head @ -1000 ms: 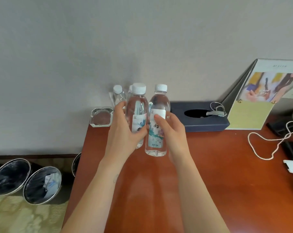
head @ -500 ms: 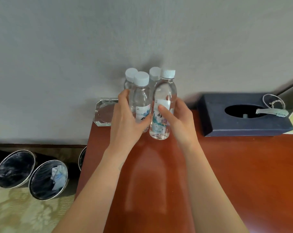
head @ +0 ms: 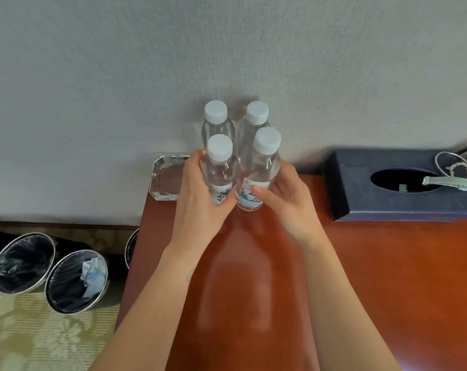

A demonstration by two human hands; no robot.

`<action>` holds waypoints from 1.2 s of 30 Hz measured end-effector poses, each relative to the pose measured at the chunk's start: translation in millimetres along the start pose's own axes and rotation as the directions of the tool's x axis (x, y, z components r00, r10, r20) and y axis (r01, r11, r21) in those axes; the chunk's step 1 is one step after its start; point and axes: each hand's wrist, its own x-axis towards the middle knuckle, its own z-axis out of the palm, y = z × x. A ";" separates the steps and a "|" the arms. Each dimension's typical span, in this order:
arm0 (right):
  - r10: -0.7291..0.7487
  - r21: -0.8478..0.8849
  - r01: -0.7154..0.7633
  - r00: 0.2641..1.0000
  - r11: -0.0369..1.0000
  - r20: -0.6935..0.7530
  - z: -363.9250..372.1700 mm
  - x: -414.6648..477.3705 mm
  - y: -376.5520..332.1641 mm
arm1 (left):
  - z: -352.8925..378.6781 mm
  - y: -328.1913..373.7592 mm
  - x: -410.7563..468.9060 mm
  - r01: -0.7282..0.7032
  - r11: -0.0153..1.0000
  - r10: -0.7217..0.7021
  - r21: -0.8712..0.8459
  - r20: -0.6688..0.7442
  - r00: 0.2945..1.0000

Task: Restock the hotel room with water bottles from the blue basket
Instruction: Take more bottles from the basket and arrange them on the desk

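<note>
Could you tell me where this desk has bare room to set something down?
Bare desk lies in front of the tissue box, right of the right hand. Back left is crowded: glass tray, rear bottles, and the front bottles that the left hand and right hand hold.

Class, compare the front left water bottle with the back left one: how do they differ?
The front left bottle is gripped by the left hand; the back left bottle stands unheld by the wall. The front left bottle's printed label shows; the back left bottle's is hidden behind it. Both are clear, upright and white-capped.
</note>
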 end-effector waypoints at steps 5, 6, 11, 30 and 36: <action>0.027 0.068 -0.032 0.997 0.997 0.069 3.2 -4.0 12.4 | 0.2 -7.0 -2.2 0.006 1.000 -0.006 0.012 -0.012 1.000; 0.021 0.095 -0.029 0.996 0.995 0.088 3.9 -5.1 13.3 | 0.1 -7.5 -1.8 0.006 1.000 -0.006 0.011 -0.017 1.000; -0.004 0.117 -0.010 0.993 0.993 0.116 5.6 -4.1 10.2 | -1.6 -10.6 5.1 0.007 1.000 -0.008 0.010 0.024 1.000; -0.141 -0.408 0.143 0.989 0.902 0.035 6.0 6.2 -59.7 | -54.6 31.8 36.6 -0.138 0.980 0.105 0.141 0.218 0.970; -0.119 -0.495 0.081 0.992 0.865 -0.046 -8.7 3.5 -68.2 | -50.4 45.6 29.3 -0.253 0.954 0.184 0.158 0.356 0.916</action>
